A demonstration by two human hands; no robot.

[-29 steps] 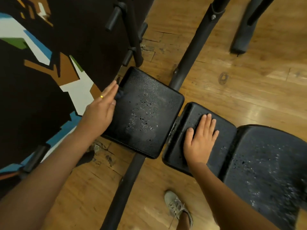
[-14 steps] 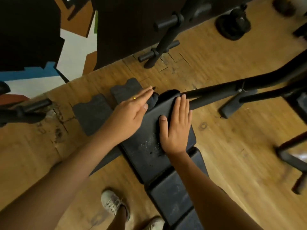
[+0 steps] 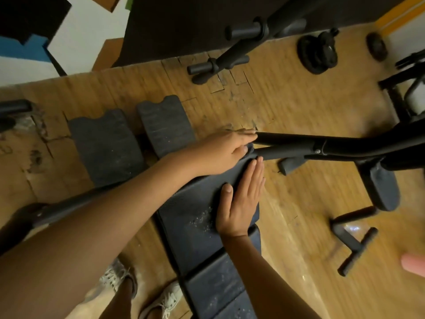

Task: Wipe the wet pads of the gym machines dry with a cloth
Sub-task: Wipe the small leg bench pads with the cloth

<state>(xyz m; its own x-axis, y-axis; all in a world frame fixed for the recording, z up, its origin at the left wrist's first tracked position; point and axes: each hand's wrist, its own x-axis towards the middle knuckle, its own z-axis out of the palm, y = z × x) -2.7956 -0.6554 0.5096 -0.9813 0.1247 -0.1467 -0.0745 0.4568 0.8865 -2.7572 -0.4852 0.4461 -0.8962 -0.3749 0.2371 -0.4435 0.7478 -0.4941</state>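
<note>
Your right hand [image 3: 240, 204] lies flat and relaxed on the pad [image 3: 190, 217], along its right edge, probably to steady it while you work. Your left hand [image 3: 220, 153] reaches over the pad's far end, where the frame bar [image 3: 287, 153] meets it. Its fingers are stretched out and its thumb sits against a dark fold. I cannot tell whether that fold is the cloth, or whether you grip it. Water droplets [image 3: 202, 219] sit mid-pad, just left of your right hand, so that patch is not yet dry.
</note>
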